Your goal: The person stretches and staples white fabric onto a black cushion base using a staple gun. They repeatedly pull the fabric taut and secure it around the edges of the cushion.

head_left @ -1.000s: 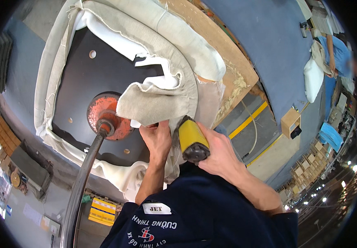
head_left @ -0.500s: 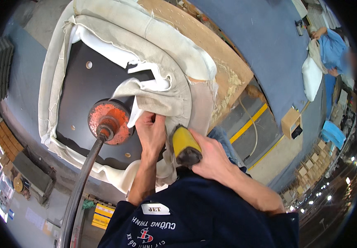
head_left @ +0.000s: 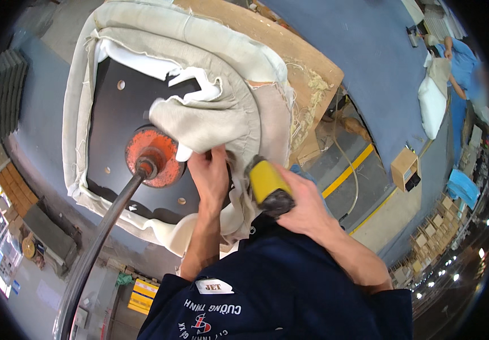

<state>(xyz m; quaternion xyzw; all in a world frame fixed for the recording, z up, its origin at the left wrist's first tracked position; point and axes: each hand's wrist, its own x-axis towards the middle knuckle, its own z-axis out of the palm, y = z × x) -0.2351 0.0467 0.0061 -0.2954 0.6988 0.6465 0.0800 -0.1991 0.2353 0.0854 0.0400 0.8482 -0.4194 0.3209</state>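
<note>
An upholstered seat piece lies in front of me, with beige fabric (head_left: 202, 122) gathered around a black base panel (head_left: 117, 113) and white padding (head_left: 136, 61) showing along the edge. My left hand (head_left: 209, 178) has its fingers closed on the loose fabric flap near the right side of the panel; the fingertips are partly hidden under the cloth. In my right hand (head_left: 307, 207) is a yellow-and-black staple gun (head_left: 268, 184), its nose close to the fabric rim. An orange round clamp pad (head_left: 152, 156) on a bent metal rod (head_left: 102, 229) bears on the panel beside my left hand.
Under the seat is a wooden board (head_left: 312, 65) with frayed fibres on it. A hose (head_left: 341, 150) hangs past a yellow floor line. At the far right a person in blue (head_left: 462, 62) handles a white cushion (head_left: 432, 105). A small wooden box (head_left: 405, 168) stands nearby.
The fabric flap now lies broader and further over the panel and padding. My left hand still grips it, while the staple gun has shifted slightly right.
</note>
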